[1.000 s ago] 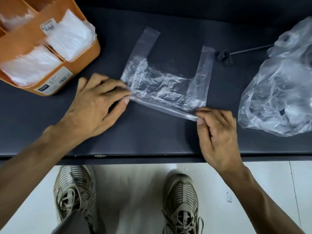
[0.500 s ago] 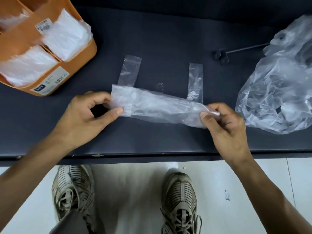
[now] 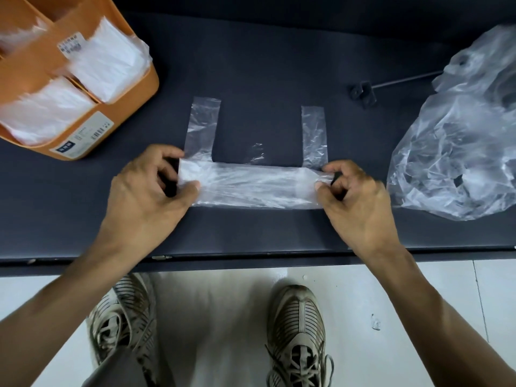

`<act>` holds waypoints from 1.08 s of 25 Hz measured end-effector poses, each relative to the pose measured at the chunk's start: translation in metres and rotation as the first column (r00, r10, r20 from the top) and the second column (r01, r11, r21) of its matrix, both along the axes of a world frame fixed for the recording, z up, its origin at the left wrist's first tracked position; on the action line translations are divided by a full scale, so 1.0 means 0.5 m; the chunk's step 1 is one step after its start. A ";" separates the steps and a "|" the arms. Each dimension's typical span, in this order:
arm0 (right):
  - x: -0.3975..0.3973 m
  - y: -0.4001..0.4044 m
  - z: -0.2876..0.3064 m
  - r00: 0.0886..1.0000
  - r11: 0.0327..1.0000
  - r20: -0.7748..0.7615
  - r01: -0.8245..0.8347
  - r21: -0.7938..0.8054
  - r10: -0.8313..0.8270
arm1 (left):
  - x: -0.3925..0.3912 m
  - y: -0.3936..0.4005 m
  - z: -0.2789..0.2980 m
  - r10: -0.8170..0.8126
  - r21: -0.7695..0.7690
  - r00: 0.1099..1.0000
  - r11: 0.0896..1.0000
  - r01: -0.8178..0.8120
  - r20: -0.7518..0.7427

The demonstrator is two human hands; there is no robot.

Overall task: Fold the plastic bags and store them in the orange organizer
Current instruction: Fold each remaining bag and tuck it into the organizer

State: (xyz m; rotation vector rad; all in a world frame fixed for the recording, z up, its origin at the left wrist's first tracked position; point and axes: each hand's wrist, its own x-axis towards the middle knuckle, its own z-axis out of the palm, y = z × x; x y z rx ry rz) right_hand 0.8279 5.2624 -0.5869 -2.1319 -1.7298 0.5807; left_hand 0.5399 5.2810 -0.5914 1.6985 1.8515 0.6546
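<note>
A clear plastic bag (image 3: 251, 188) lies across the middle of the dark table (image 3: 265, 60), its body already folded into a narrow band running from nine to three o'clock, while its two handles (image 3: 201, 127) stretch flat away toward twelve o'clock. That layout looks deliberate: with the band held taut at both ends, the fold should stay straight and the thin film should not spring open or slide, so the next turn toward the handles can likely be made evenly. The left hand (image 3: 152, 196) comes in from seven o'clock and grips the band's left end, thumb on the near side and curled fingers over the far edge, so the hand is closed around the plastic. The right hand (image 3: 354, 199) comes in from five o'clock and pinches the right end between thumb and bent fingertips, likewise closed on the film. Both wrists sit low over the table, knuckles raised, palms facing each other along the band. At ten o'clock stands the orange organizer (image 3: 134, 104), its compartments holding white folded bags, near enough for the left hand to reach. At two to three o'clock rests a loose heap of unfolded bags (image 3: 458, 141), apart from the right hand, with a small dark metal rod (image 3: 402, 81) just beyond it.
</note>
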 end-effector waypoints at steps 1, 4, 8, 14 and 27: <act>-0.003 -0.002 0.002 0.999 0.998 0.034 0.027 0.053 -0.029 | 0.001 -0.006 0.002 -0.040 0.059 0.999 0.997 0.042 -0.034; 0.000 -0.014 0.009 0.990 0.940 0.140 -0.072 0.334 0.026 | -0.003 -0.012 0.011 -0.274 0.264 0.935 0.907 0.329 -0.224; 0.009 -0.028 -0.011 0.883 0.897 0.309 -0.413 0.156 0.353 | -0.021 -0.004 -0.007 -0.521 0.116 0.775 0.799 0.590 -0.357; 0.013 -0.019 -0.027 0.875 0.902 0.335 -0.411 0.134 0.349 | -0.011 -0.009 -0.028 -0.417 0.229 0.815 0.816 0.530 -0.402; 0.007 -0.005 0.013 0.883 0.990 -0.462 0.127 0.061 -0.084 | 0.005 0.007 0.019 -0.030 0.097 0.955 0.995 0.001 0.294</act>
